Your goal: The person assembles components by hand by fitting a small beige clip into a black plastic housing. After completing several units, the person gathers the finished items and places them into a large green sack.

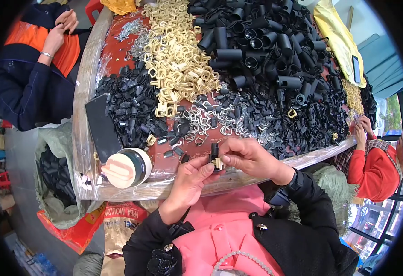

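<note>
The left hand (187, 181) and right hand (252, 158) both pinch a small black-and-cream plastic part (218, 163) over the near edge of the reddish, wood-rimmed tabletop (84, 152), with bent silvery metal clips (199, 123) beyond, then square cream plastic rings (176, 57) beside black plastic tubes (229, 54).

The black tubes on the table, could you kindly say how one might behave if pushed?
One of the black tubes would probably roll, being cylindrical, though crowding may stop it. Their visible open ends suggest hollow pieces, likely light for their size.
</note>
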Motion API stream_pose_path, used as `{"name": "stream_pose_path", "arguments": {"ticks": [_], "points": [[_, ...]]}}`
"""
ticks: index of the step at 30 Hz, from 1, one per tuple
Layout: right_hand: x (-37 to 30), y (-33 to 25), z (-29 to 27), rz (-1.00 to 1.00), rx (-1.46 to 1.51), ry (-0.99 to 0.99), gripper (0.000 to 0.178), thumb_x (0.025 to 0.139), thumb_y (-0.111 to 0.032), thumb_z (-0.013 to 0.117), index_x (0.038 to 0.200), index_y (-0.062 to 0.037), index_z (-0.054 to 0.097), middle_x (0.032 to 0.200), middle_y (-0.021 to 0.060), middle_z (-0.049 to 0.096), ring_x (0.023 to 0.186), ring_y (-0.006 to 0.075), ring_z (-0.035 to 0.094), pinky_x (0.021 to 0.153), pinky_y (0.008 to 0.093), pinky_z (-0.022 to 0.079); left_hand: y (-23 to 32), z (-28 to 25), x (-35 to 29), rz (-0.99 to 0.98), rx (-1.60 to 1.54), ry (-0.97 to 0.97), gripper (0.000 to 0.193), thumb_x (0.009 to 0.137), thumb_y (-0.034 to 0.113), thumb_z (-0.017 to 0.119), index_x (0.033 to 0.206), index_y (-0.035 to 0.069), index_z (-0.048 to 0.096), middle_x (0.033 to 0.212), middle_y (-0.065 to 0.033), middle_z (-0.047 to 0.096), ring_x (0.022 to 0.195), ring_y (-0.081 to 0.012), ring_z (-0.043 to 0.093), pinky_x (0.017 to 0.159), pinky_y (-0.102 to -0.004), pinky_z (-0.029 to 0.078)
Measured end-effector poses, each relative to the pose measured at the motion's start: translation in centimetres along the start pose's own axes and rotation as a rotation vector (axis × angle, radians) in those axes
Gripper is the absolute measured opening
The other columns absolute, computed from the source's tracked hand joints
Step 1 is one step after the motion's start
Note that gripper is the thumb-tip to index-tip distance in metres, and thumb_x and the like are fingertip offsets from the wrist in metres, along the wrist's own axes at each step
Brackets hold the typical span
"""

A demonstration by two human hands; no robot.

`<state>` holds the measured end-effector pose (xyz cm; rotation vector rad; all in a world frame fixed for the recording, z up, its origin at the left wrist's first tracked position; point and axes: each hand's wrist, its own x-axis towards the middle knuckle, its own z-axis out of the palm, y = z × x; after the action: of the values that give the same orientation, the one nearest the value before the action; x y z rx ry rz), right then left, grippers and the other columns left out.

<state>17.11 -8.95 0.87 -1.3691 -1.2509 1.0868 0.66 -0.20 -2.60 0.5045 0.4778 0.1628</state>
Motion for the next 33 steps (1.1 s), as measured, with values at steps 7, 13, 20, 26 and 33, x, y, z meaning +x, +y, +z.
{"name": "stream_pose_path", "arguments": {"ticks": [7, 13, 20, 26, 33], "points": [[-0.3, -1.0, 0.7, 0.141, -0.092, -0.004, 0.015, 0.087, -0.015, 0.051, 0.082, -0.0017, 0.048, 0.072, 0.0005, 0.049, 0.065, 0.0056, 0.045, 0.056, 0.0211, 0.038, -0.1, -0.3, -0.5, -0.041, 0.025, -0.004, 0.028, 0.082, 0.014, 0.059, 0.105, -0.001, 0.054, 0.096, -0.0065, 0.060, 0.081, -0.0143, 0.060, 0.071, -0.0224, 0.049], [-0.8, 0.7, 1.4, 0.234, 0.207, 0.089, 0.012, 0.087, -0.014, 0.052, 0.084, -0.0030, 0.048, 0.073, -0.0025, 0.047, 0.065, 0.0041, 0.042, 0.057, 0.0191, 0.036, 0.1, -0.3, -0.3, -0.079, -0.008, 0.038, 0.026, 0.082, 0.014, 0.058, 0.103, -0.001, 0.055, 0.093, -0.0055, 0.061, 0.077, -0.0140, 0.061, 0.068, -0.0216, 0.049], [-0.9, 0.9, 3.1, 0.274, 0.448, 0.285, 0.010, 0.087, -0.013, 0.052, 0.085, -0.0036, 0.048, 0.074, -0.0048, 0.047, 0.066, 0.0017, 0.041, 0.056, 0.0168, 0.035, 0.0, -0.6, 0.2, -0.096, -0.003, 0.069, 0.028, 0.082, 0.020, 0.058, 0.100, -0.001, 0.055, 0.091, -0.0077, 0.060, 0.078, -0.0183, 0.061, 0.067, -0.0230, 0.051], [-1.4, 1.1, 3.3, 0.333, 0.531, 0.334, 0.011, 0.087, -0.014, 0.051, 0.085, -0.0039, 0.048, 0.075, -0.0040, 0.049, 0.066, 0.0019, 0.043, 0.058, 0.0167, 0.038, 0.1, -0.5, 0.4, -0.097, 0.023, 0.064, 0.028, 0.083, 0.022, 0.057, 0.099, -0.001, 0.055, 0.090, -0.0077, 0.060, 0.078, -0.0186, 0.061, 0.067, -0.0231, 0.052], [-0.4, 1.7, 2.5, 0.257, 0.537, 0.258, 0.011, 0.087, -0.014, 0.052, 0.084, -0.0043, 0.047, 0.073, -0.0040, 0.048, 0.065, 0.0020, 0.042, 0.056, 0.0172, 0.037, 0.9, -1.1, 0.8, -0.183, -0.074, 0.018, 0.028, 0.083, 0.023, 0.056, 0.098, 0.000, 0.055, 0.089, -0.0080, 0.061, 0.079, -0.0193, 0.062, 0.066, -0.0233, 0.052]]}}
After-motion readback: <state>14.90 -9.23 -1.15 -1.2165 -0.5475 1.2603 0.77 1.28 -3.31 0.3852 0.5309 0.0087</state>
